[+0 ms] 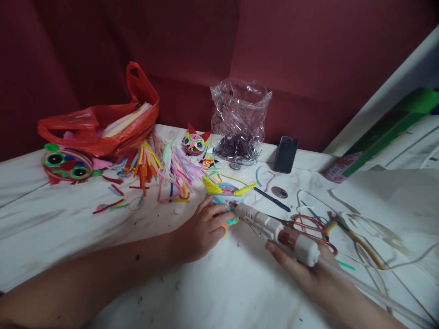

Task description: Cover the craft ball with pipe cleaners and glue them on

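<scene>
My left hand (205,228) is closed on a round pipe-cleaner animal head (224,189) with yellow pointed ears, holding it against the tabletop. Part of the head is hidden behind the fingers. In my right hand (308,269) is a white hot glue gun (264,220), with a long pale glue stick (370,290) running out of its back end. The gun's tip points left and meets the side of the animal head; whether they touch I cannot tell.
Behind lie a bundle of pipe cleaners (174,169), a red plastic bag (103,121), a finished-looking animal head (195,142), a larger one (66,165), a clear bag (240,119) and a phone (286,154). Right are red-handled scissors (315,226), yellow-handled pliers (363,244) and cords.
</scene>
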Demonstrator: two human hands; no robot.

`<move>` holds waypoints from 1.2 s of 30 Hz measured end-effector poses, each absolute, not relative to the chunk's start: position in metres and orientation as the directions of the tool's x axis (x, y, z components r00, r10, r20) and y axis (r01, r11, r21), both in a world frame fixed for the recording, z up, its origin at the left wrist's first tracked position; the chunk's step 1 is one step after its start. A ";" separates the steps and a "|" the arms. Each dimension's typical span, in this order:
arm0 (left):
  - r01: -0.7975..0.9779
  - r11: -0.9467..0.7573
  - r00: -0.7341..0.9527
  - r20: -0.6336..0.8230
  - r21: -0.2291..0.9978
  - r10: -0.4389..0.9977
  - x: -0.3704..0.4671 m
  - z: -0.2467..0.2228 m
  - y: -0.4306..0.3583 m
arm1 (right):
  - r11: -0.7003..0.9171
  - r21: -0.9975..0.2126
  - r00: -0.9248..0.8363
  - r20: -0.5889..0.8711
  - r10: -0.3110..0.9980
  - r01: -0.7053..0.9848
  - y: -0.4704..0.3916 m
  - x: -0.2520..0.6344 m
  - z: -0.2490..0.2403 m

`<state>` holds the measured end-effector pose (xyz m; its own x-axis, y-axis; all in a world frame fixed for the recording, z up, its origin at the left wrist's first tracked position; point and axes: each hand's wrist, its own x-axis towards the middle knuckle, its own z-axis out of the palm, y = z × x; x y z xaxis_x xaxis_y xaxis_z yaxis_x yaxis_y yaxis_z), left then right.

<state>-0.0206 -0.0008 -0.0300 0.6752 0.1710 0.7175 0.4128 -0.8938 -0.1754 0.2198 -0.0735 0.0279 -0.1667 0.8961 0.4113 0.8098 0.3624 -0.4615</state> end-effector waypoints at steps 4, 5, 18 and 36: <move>0.413 -0.892 0.676 0.718 -0.185 0.164 -0.020 -0.030 -0.001 | 0.369 -0.488 -0.201 0.362 0.910 0.791 -0.074 0.218 0.031; 0.413 -0.891 0.676 0.719 -0.186 0.163 -0.020 -0.029 -0.001 | 0.366 -0.493 -0.204 0.352 0.913 0.789 -0.074 0.218 0.031; 0.414 -0.891 0.687 0.706 -0.186 0.171 -0.020 -0.028 -0.002 | 0.372 -0.503 -0.200 0.363 0.910 0.780 -0.075 0.217 0.032; 0.427 -0.883 0.686 0.707 -0.195 0.175 -0.021 -0.027 -0.001 | 0.376 -0.443 -0.198 0.397 0.896 0.814 -0.073 0.223 0.028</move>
<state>-0.0212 -0.0008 -0.0272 0.6856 0.1755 0.7065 0.4265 -0.8833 -0.1945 0.2225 -0.0735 0.0284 -0.1980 0.8961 0.3973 0.8138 0.3762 -0.4429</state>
